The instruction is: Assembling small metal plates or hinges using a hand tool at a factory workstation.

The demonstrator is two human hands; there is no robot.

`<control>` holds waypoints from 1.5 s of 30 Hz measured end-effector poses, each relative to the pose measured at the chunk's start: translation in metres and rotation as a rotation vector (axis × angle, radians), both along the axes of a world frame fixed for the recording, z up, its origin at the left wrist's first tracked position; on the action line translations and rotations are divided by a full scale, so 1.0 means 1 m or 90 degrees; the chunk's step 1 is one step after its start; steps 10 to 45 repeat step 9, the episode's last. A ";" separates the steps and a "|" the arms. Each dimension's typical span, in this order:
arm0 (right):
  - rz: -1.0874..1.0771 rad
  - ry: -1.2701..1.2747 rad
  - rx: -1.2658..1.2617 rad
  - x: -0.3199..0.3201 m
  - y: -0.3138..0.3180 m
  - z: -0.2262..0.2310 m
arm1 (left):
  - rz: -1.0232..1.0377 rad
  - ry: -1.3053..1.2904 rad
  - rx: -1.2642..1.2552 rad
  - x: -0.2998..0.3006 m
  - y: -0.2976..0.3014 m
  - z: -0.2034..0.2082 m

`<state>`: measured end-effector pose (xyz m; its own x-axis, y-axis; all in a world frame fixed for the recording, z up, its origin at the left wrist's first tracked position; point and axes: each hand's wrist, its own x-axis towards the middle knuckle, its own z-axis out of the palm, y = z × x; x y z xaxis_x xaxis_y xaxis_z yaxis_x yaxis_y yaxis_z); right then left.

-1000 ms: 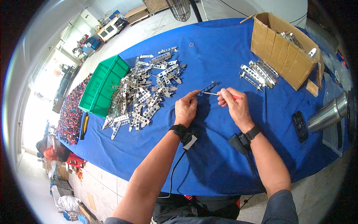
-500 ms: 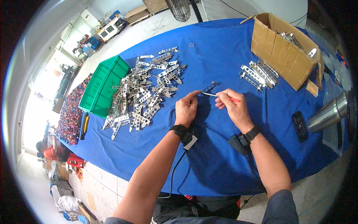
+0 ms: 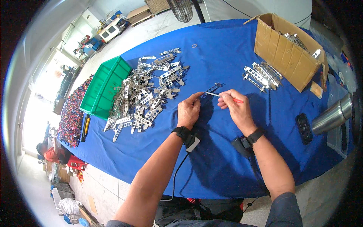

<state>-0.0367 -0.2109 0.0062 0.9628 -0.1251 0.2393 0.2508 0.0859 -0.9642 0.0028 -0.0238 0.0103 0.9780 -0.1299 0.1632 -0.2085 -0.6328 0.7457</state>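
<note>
In front of me a perforated metal strip (image 3: 214, 87) lies slantwise over the blue cloth. My left hand (image 3: 188, 111) is closed at its near end, the index finger stretched along it; the fingertips partly hide that end. Between the thumb and fingers of my right hand (image 3: 239, 111) is a thin tool with a red handle and a slim silver shaft (image 3: 213, 94), its exact kind too small to make out. The shaft points left, its tip at the strip close to my left fingertip. Both wrists wear black straps with small devices.
Left of my hands spreads a heap of similar metal strips (image 3: 145, 94), against a tipped green crate (image 3: 104, 90). A smaller group of strips (image 3: 262, 76) lies to the right, near a cardboard box (image 3: 285, 53). A steel cylinder (image 3: 332, 114) and black tray (image 3: 303, 128) sit at far right.
The tool's tip has shifted very slightly to the left along the strip. Both hands otherwise keep almost the same place and grip.
</note>
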 end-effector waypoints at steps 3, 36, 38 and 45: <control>0.027 -0.011 -0.017 0.000 0.005 -0.004 | -0.006 -0.031 -0.029 0.003 0.003 -0.007; 0.005 0.020 -0.019 0.002 0.000 -0.004 | -0.010 -0.030 -0.007 0.003 0.004 -0.007; 0.005 0.020 -0.019 0.002 0.000 -0.004 | -0.010 -0.030 -0.007 0.003 0.004 -0.007; 0.005 0.020 -0.019 0.002 0.000 -0.004 | -0.010 -0.030 -0.007 0.003 0.004 -0.007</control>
